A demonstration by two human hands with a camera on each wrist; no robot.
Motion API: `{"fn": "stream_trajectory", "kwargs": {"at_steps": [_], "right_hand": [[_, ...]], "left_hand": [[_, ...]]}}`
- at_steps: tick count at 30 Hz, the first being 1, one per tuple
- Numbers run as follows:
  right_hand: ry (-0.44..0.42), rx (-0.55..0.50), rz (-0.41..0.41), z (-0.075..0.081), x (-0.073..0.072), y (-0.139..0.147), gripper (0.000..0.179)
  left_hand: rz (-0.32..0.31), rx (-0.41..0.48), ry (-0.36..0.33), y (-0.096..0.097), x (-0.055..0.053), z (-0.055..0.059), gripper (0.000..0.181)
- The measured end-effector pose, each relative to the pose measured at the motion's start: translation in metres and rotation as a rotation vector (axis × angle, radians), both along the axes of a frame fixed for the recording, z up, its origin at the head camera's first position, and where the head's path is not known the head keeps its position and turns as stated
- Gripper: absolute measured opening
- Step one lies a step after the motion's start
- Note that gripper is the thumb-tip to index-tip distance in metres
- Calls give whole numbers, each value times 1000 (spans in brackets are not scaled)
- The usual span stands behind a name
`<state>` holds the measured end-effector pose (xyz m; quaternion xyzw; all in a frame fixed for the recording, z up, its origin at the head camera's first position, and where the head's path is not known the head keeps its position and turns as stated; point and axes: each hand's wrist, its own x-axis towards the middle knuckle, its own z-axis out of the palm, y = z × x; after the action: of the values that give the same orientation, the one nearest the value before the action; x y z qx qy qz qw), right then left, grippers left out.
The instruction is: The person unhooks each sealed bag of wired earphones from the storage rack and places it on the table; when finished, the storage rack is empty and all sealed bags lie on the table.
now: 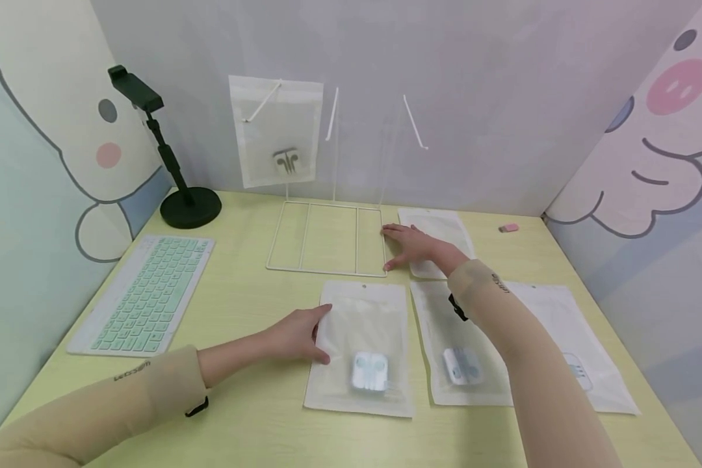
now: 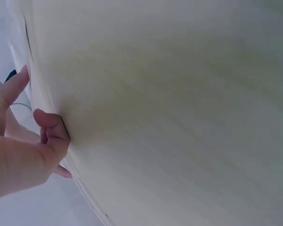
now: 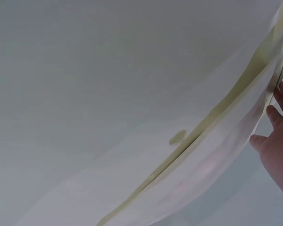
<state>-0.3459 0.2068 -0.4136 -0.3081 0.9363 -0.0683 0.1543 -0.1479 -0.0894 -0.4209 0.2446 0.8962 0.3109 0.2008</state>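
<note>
In the head view my left hand [image 1: 295, 335] is at the left edge of a white zip pouch [image 1: 363, 318]. Its thumb and a finger are spread apart along that edge, and the other fingers are mostly hidden. An earphone set in a white case [image 1: 370, 372] shows through the pouch's lower half. My right hand [image 1: 412, 247] reaches over the table, fingers spread, between the white wire rack [image 1: 327, 270] and the back pouch [image 1: 441, 227]. Its fingertips are at the rack's right side; whether they touch it I cannot tell. In the right wrist view its fingers [image 3: 275, 115] are apart.
Another pouch with earphones [image 1: 281, 130] hangs on the rack's left hook. Two more pouches [image 1: 462, 344] [image 1: 552, 325] lie at the right, partly under my right arm. A keyboard [image 1: 146, 292] and a black phone stand [image 1: 190, 207] are at the left, a pink USB stick [image 1: 508, 228] at the back right.
</note>
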Motion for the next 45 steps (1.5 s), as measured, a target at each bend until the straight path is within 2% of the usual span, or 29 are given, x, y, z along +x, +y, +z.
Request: {"fn": "stream_trajectory", "kwargs": {"at_steps": [5,10,15,18,23,30,36,42,45], "right_hand": [[-4,-1,3,1,0,1,99],[3,1,1,-3,-2,2,100],[-7,3,-4,-2,-1,0,99],[-17,-3,-4,-2,0,-1,99],[-26,-12,-5,-3,-1,-1,99],[-35,-19,-9,-7,-1,1,100],[-48,-39,-3,-5,0,3,100],[-62,-54,-1,-1,3,3,97],[-73,-52,-3,-1,3,2,97]], "left_hand": [[-1,-20,53,3,7,3,100],[0,-42,87,2,7,4,101],[42,-27,85,-3,4,9,100],[80,-31,109,-8,-3,16,100],[136,-35,242,-25,-26,31,97],[222,69,360,-56,-66,62,90],[305,112,487,-84,-99,79,84],[414,257,622,-106,-130,97,68],[471,320,628,-115,-145,104,63]]}}
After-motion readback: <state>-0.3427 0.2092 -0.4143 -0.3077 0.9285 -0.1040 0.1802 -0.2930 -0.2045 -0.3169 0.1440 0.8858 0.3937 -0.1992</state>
